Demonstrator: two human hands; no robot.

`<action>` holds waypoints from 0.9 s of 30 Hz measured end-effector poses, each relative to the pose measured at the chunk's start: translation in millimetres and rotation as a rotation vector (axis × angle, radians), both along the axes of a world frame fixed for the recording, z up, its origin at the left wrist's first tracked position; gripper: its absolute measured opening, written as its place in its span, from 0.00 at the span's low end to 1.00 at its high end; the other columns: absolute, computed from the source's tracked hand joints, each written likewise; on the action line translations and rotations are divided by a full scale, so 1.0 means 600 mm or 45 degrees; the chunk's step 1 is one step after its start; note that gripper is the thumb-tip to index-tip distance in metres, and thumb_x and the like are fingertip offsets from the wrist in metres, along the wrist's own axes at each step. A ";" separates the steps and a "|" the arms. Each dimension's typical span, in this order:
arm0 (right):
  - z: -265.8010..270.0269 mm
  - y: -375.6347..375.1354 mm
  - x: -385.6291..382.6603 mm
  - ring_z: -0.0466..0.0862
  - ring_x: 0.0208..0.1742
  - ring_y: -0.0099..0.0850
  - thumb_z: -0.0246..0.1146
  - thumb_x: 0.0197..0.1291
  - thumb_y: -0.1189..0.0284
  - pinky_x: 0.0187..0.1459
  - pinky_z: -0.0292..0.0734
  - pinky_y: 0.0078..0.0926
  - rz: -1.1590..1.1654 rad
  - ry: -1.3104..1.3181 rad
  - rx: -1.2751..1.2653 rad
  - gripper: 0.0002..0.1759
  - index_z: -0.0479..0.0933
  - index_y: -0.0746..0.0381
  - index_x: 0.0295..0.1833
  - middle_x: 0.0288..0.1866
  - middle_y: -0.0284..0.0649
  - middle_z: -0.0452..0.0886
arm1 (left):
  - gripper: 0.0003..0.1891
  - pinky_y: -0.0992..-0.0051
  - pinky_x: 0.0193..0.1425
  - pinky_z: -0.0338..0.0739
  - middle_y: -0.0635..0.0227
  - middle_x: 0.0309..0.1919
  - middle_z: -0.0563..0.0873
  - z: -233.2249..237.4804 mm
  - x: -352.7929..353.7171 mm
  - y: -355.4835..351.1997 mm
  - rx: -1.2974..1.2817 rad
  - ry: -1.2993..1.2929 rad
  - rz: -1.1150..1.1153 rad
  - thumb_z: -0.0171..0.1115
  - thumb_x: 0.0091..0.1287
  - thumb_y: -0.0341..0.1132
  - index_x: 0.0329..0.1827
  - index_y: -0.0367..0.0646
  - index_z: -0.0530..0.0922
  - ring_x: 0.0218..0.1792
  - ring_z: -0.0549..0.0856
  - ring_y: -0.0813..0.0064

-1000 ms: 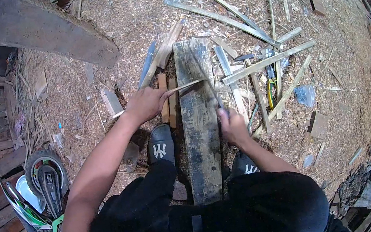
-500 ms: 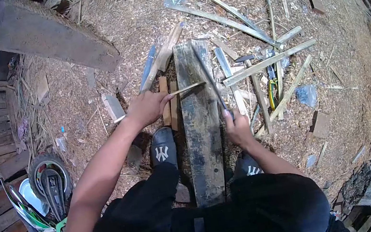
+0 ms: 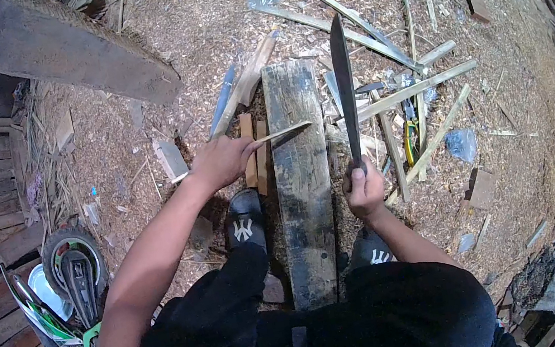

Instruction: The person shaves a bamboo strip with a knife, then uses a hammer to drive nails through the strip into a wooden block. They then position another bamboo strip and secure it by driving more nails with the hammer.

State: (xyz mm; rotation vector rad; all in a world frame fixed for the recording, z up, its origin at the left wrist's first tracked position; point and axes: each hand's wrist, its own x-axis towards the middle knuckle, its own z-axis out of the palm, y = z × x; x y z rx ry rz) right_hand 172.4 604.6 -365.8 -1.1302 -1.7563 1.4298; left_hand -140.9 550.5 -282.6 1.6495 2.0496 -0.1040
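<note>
My right hand (image 3: pixel 365 190) is closed round the handle of a machete (image 3: pixel 344 83), its long dark blade pointing away from me with the flat side showing. The blade is to the right of a worn wooden beam (image 3: pixel 307 205) that lies lengthwise between my feet. In my left hand (image 3: pixel 223 162) is a thin wooden stick (image 3: pixel 278 134), pinched near one end. The stick's far end reaches across the beam's top toward its right edge.
Wooden strips (image 3: pixel 417 89) and yellow-handled pliers (image 3: pixel 409 142) lie on the chip-strewn ground to the right. A blue chisel-like tool (image 3: pixel 222 101) is left of the beam. A thick timber (image 3: pixel 70 54) juts in at upper left; a wheel (image 3: pixel 74 267) stands at lower left.
The machete has swung from over the beam to its right, and its blade has turned to show its broad side. My left hand and the stick have hardly moved.
</note>
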 end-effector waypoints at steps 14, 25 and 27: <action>-0.038 -0.015 -0.016 0.82 0.26 0.53 0.56 0.76 0.59 0.34 0.77 0.46 0.115 -0.424 0.008 0.19 0.77 0.67 0.44 0.24 0.53 0.79 | 0.22 0.44 0.49 0.81 0.43 0.37 0.88 0.010 0.005 0.004 -0.060 0.013 0.028 0.48 0.80 0.55 0.50 0.50 0.85 0.43 0.87 0.37; -0.028 -0.007 -0.018 0.82 0.31 0.58 0.56 0.76 0.60 0.43 0.76 0.52 0.190 -0.463 -0.092 0.19 0.75 0.69 0.47 0.26 0.55 0.80 | 0.23 0.44 0.50 0.81 0.42 0.37 0.88 0.002 0.004 0.004 -0.059 0.035 0.028 0.48 0.80 0.55 0.49 0.48 0.85 0.44 0.87 0.38; -0.018 -0.002 -0.015 0.82 0.32 0.58 0.56 0.76 0.60 0.45 0.75 0.52 0.185 -0.472 -0.093 0.19 0.76 0.69 0.47 0.26 0.55 0.80 | 0.23 0.44 0.50 0.81 0.42 0.36 0.88 0.006 0.005 0.005 -0.087 0.028 0.032 0.48 0.80 0.55 0.48 0.47 0.85 0.43 0.87 0.37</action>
